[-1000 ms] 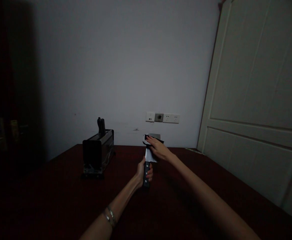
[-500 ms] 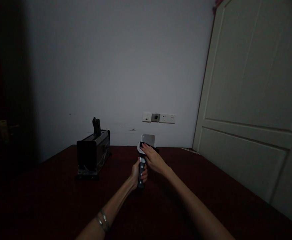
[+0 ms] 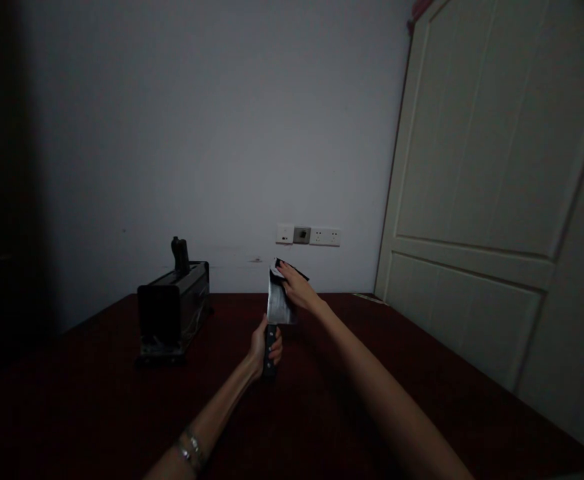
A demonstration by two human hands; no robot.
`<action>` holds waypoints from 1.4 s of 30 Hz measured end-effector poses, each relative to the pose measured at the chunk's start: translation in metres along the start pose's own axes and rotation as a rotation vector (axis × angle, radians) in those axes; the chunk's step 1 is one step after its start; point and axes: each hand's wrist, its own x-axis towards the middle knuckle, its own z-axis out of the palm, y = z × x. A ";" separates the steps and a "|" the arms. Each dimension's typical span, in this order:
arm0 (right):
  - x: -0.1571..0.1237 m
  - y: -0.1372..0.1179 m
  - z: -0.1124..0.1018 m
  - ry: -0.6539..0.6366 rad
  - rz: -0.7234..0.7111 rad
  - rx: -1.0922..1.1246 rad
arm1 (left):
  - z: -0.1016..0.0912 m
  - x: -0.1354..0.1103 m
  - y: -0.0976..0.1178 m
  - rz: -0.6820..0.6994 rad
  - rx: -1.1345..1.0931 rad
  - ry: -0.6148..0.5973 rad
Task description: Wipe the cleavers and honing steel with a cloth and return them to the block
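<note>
Gripping flat rect. metal cleaver (image 3: 275, 313)

Dark red table (image 3: 322, 413) before pale wall (image 3: 222, 133); row of wall plates (image 3: 308, 235) above table's far edge. Black box-shaped unit (image 3: 161, 313) on table's left, dark uprights (image 3: 181, 256) on top. Pale panelled door (image 3: 477, 180) at right.

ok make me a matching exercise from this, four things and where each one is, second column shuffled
Things:
1. black riveted cleaver handle
2. black-and-white cloth
3. boxy black-ended case
4. white rectangular socket plate

Places:
A. on the pale wall
B. under the right hand, at the broad metal blade
C. on the dark red table, left of both hands
D. in the left hand

Pairs: 1-D, 2-B, 3-C, 4-A
</note>
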 end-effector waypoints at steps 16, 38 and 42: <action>-0.075 -0.030 0.027 -0.039 -0.092 0.071 | -0.010 0.003 0.001 0.006 -0.044 0.025; 0.020 0.008 0.014 0.094 -0.023 -0.013 | -0.006 -0.003 0.010 0.037 -0.039 -0.010; 0.003 0.013 0.010 0.102 -0.024 -0.021 | -0.004 -0.004 0.007 0.008 -0.032 -0.030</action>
